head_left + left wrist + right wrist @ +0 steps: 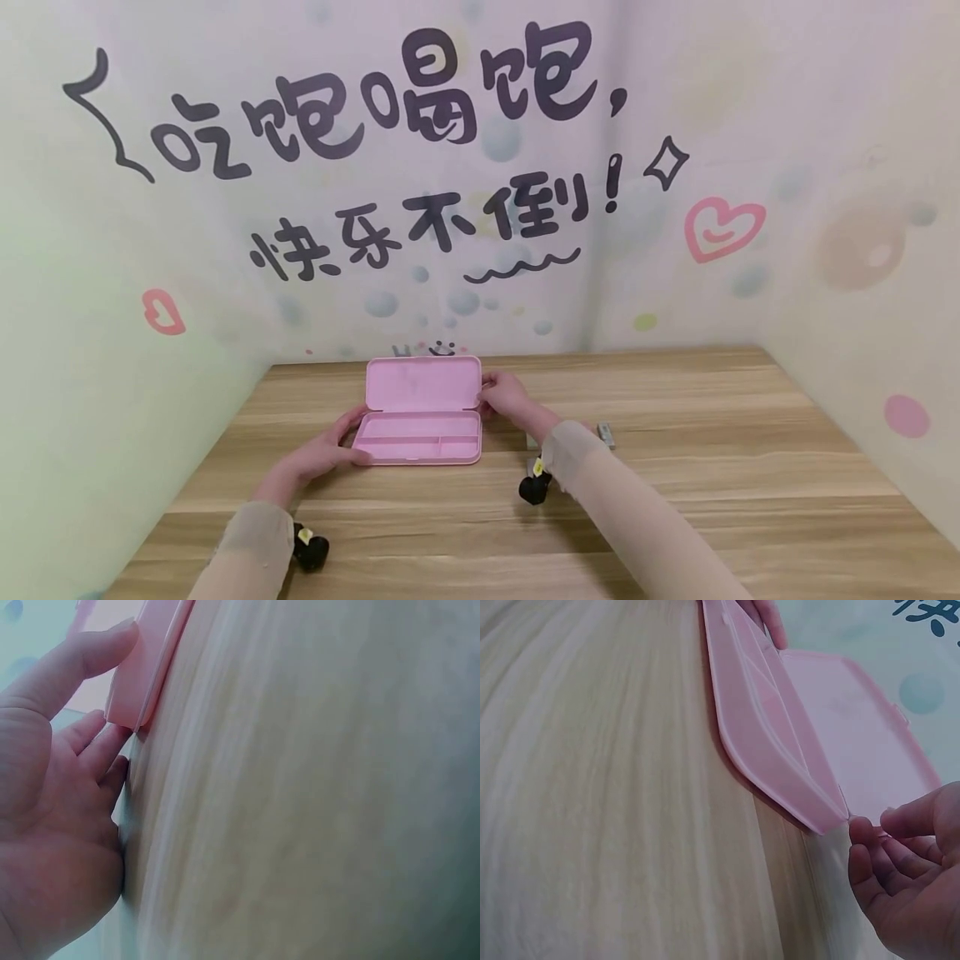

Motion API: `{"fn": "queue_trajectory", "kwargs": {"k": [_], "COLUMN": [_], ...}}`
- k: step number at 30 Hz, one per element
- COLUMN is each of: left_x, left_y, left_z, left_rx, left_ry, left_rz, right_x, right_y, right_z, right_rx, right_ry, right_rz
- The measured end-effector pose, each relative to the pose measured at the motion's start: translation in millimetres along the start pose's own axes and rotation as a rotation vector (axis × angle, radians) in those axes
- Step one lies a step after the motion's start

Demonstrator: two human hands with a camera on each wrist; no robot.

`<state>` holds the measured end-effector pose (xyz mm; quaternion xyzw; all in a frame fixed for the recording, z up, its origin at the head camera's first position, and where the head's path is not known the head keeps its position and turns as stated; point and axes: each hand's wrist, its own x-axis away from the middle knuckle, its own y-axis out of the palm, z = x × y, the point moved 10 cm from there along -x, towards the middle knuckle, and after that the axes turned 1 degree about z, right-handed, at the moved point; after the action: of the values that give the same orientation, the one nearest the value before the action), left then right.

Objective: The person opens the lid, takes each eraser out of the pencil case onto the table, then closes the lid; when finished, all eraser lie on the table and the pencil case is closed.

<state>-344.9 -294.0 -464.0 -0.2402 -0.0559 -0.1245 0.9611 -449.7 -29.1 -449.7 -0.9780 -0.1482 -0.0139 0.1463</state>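
Observation:
A pink pencil case (pixel 459 452) lies on the wooden table with its lid (pixel 423 385) raised at the back. Its divided compartments hold nothing. My left hand (pixel 324 452) holds the left end of the case, thumb at the front corner and fingers round the far side. In the left wrist view the thumb lies on the pink case wall (pixel 142 671). My right hand (pixel 510 395) pinches the right edge of the lid between thumb and fingers, close to the hinge. The right wrist view shows these fingertips at the lid (pixel 847 720) edge.
A small grey block (pixel 606 435) lies on the table (pixel 675 517) right of the right wrist. Other small pieces are partly hidden by that wrist. A printed wall sheet (pixel 525 308) stands directly behind the table, and side walls flank it.

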Motion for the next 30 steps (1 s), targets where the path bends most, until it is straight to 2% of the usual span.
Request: {"fn": "queue_trajectory", "kwargs": {"k": [4,12,21,25,30], "left_x": [-1.0,-1.4,-2.5,-1.5,0.2], "left_y": [1.3,-0.4,2.1,2.8,2.2], "left_z": [3.2,4.3,2.3,4.3,3.4], "left_rx": [0.019,-0.007,0.042,0.048,0.057], "left_ry": [0.028,0.016,0.033,0.072,0.063], "left_rz": [-0.002,0.007,-0.019,-0.029,-0.029], "right_x": [3.2,8.5,18.5,25.8,32.0], "right_y": [-1,-2,0,3,8], "right_z": [-6,-20,-38,-43,-43], "right_rx": [0.028,0.108,0.348,0.426,0.483], "right_ry": [-0.021,-0.106,-0.332,-0.381,-0.396], "right_rz": [-0.020,-0.090,-0.176,-0.226,-0.272]}}
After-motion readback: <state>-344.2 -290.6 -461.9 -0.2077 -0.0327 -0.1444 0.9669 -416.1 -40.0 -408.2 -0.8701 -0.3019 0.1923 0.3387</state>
